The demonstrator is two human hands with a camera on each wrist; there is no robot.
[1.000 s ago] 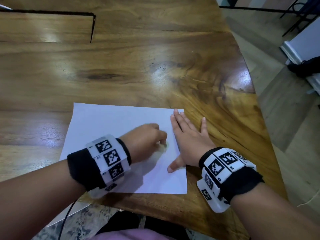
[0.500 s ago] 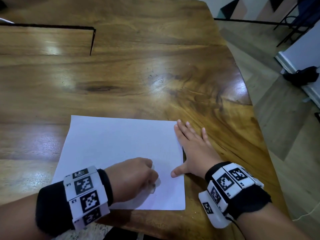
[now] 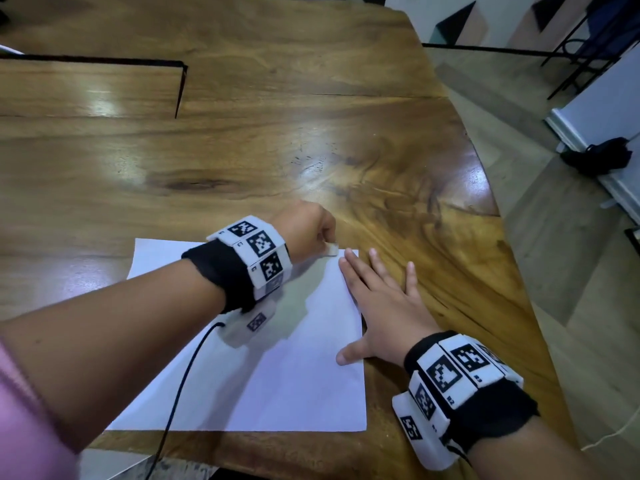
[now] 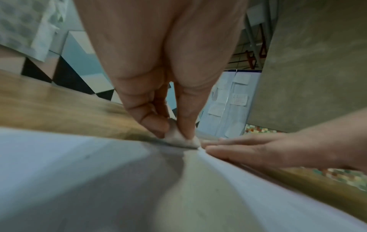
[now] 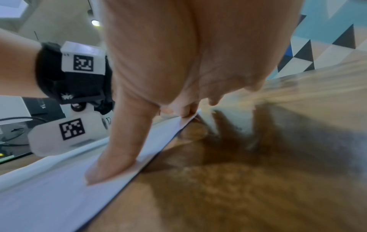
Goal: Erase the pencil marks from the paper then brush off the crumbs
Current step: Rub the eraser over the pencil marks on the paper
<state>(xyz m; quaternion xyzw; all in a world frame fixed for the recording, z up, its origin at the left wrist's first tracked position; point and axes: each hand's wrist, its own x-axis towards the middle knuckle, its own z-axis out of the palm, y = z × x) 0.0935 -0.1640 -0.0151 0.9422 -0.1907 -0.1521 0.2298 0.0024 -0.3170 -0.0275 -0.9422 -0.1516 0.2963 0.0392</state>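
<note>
Fingers [image 3: 323,233] of left hand [image 3: 304,230] pinch eraser [image 3: 331,250] at paper [image 3: 277,375] far right corner; right hand [image 3: 384,306] flat, fingers straight, pinning paper edge to table [image 3: 277,150]. Left wrist: eraser [image 4: 178,138] on paper edge. Right wrist: thumb [image 5: 111,164] presses paper. No readable writing.

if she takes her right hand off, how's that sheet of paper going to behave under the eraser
The paper looks thin and light, so it would probably slide or crumple on the glossy table. The right hand lies flat along its edge. The left hand rubs the eraser near a corner, likely to curl.
</note>
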